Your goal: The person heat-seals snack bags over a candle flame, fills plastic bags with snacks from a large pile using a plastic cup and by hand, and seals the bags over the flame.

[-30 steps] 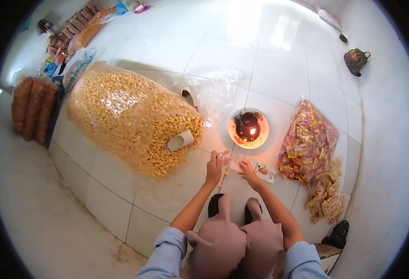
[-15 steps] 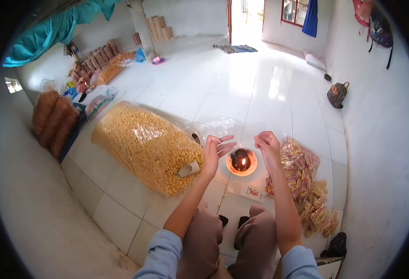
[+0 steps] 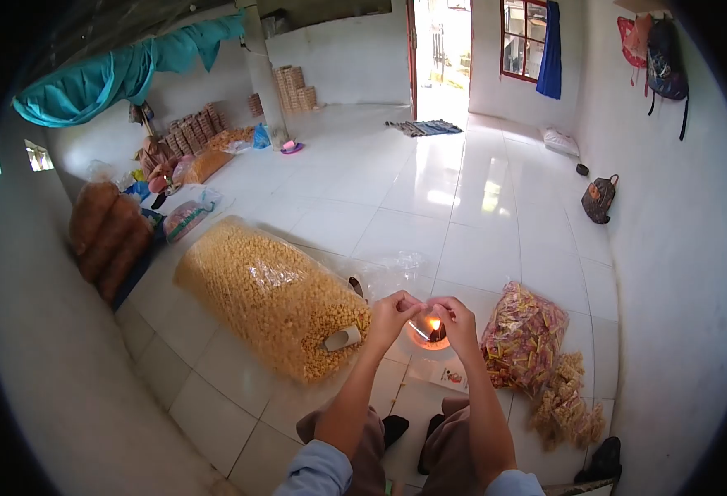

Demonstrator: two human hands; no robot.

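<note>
My left hand (image 3: 396, 316) and my right hand (image 3: 456, 322) are close together, fingertips pinched, on either side of a small flame (image 3: 435, 324). Whatever lies between the fingers is too thin and clear to make out. Below them an orange-rimmed bowl (image 3: 430, 345) holds the dark base of the flame, partly hidden by my hands. Left of my left hand lies a big clear bag of yellow puffed snack pieces (image 3: 256, 289), with a whitish scoop (image 3: 343, 337) at its mouth. Printed clear packaging (image 3: 453, 377) lies on the floor beneath my right forearm.
To the right sit a bag of small colourful packets (image 3: 522, 335) and a heap of filled little snack packs (image 3: 569, 405). Brown sacks (image 3: 109, 231) lean at the left wall. Another person (image 3: 157, 161) sits at the far left near stacked packs (image 3: 191, 132). A backpack (image 3: 599, 200) rests by the right wall.
My hands were apart, the left with fingers spread; they have come together in a pinch over the bowl near the flame. The camera view has tilted up.
</note>
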